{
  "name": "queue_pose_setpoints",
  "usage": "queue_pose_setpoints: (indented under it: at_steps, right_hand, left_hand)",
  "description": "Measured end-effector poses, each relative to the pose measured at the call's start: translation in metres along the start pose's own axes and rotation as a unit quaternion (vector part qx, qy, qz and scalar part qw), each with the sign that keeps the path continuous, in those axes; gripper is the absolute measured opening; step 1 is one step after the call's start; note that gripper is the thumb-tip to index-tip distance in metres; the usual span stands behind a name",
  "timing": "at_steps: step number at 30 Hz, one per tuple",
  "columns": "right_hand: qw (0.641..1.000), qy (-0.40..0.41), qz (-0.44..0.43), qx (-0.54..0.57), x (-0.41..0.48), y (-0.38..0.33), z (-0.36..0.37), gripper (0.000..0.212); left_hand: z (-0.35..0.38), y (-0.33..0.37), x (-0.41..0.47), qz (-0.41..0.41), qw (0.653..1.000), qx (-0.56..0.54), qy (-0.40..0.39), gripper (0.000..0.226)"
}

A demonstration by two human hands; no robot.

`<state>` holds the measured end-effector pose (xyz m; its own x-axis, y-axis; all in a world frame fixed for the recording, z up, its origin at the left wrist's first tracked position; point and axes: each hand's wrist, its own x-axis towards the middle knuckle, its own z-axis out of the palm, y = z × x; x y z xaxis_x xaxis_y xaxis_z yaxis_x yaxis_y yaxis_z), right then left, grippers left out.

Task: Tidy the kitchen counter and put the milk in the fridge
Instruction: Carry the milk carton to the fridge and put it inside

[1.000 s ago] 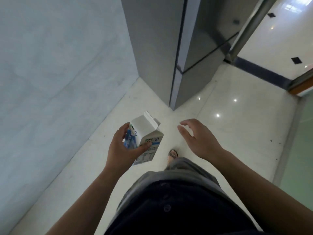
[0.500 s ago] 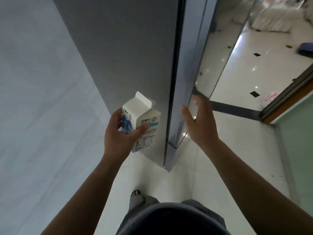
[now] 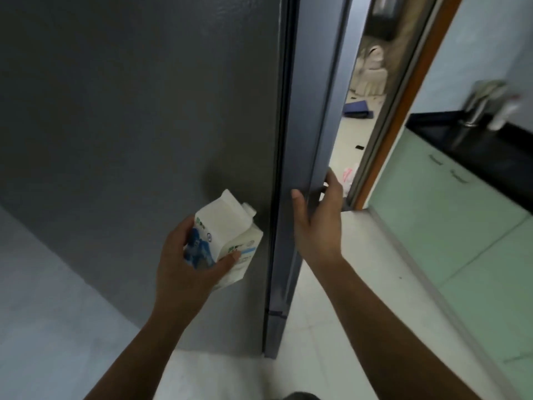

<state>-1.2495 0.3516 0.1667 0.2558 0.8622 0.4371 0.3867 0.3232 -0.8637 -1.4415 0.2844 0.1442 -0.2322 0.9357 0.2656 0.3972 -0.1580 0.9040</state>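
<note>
My left hand (image 3: 184,267) is shut on a white and blue milk carton (image 3: 227,241), tilted, its spout pointing up and right. The carton hangs just in front of the dark grey side of the fridge (image 3: 144,125). My right hand (image 3: 315,223) is at the edge of the fridge door (image 3: 314,125); the fingers curl around the door's far edge and the thumb lies against its near side. The door looks closed against the fridge body.
A grey wall (image 3: 34,284) is to the left of the fridge. To the right stand pale green cabinets (image 3: 450,226) under a black counter (image 3: 490,157) with blurred metal items. Beyond the fridge door a doorway (image 3: 398,111) opens onto another room. Pale tiled floor (image 3: 346,327) lies below.
I have come closer to the fridge and the view has tilted up. My right hand went from the air to the door's edge. The carton stays in my left hand.
</note>
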Motion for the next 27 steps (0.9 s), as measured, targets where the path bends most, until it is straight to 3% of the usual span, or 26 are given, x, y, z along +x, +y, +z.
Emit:
queue_pose_setpoints:
  at_steps: [11,18,27]
  right_hand:
    - [0.997,-0.025,0.024,0.067,0.004,0.009,0.002,0.058]
    - [0.999,0.003,0.013,0.053,0.001,0.010,0.007,0.057]
    - [0.994,0.047,0.012,0.100,-0.002,0.003,0.004,0.045]
  left_hand:
    - [0.007,-0.006,0.008,-0.020,0.996,-0.085,-0.004,0.091]
    - [0.009,0.019,0.006,-0.002,0.993,-0.121,0.001,0.068]
    - [0.027,0.030,-0.010,0.006,0.996,-0.079,0.028,0.078]
